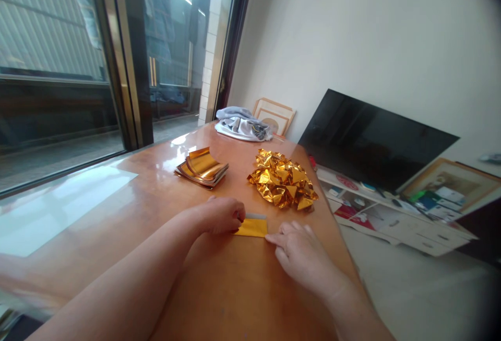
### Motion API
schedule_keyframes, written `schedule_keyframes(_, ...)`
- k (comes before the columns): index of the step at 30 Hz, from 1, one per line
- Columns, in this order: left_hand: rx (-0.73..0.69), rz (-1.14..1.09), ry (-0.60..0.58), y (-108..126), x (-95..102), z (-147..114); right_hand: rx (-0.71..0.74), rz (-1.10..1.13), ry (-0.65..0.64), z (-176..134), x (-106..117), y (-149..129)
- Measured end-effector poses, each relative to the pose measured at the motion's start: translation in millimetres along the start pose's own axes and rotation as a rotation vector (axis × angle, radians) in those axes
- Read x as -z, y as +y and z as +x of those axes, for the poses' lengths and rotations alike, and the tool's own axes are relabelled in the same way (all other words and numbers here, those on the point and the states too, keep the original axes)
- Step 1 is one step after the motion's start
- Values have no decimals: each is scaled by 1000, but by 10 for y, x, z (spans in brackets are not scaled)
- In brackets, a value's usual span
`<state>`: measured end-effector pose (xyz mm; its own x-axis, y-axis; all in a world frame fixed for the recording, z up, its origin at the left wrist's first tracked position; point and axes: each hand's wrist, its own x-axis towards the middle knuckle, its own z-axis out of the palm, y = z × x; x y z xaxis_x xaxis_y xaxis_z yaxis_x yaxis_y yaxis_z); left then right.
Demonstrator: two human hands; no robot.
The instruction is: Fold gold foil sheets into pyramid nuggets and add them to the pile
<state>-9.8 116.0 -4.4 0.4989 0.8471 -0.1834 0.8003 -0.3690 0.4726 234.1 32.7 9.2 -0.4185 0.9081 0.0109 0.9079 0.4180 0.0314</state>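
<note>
currently, a folded strip of gold paper [256, 227] is laid flat on the brown tabletop [219, 294], between the two hands and nearer to the person than the other gold paper. a pale grey band is shown along its far edge, while the nearer part is coloured yellow-gold.

the left end of the strip is covered by the left hand [224, 214], whose fingers are curled in together there (whether the paper is pinched or only pressed down cannot be told). the near right corner is met by the outstretched index finger of the right hand [299, 247]; its other fingers are held loosely, a little apart, and nothing is gripped by them.

beyond the left hand, a stack of gold sheets [203, 166] is set down, its upper sheets curved upward. to the right of that stack, and well apart from it, a heap of folded gold pieces [284, 181] is gathered near the tabletop's right edge. at the far end, a bundle of pale cloth [240, 124] is placed, with framed pictures [277, 111] propped behind it. to the right, a black television [376, 140] is seen above a white cabinet [391, 221].
</note>
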Motion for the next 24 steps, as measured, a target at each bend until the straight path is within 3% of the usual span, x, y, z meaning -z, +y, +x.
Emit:
schedule_keyframes(7,-34,53,75,-2,-46,33,-133,72,207,137,-129,81)
schedule_keyframes(10,-47,80,112,8,-56,35,-98,181,292,201,-183,48)
schedule_keyframes(15,-43,114,150,46,-60,31,-43,248,275,312,-312,-58)
schedule_keyframes(24,-53,120,159,26,-93,58,-111,184,230,388,-370,-37)
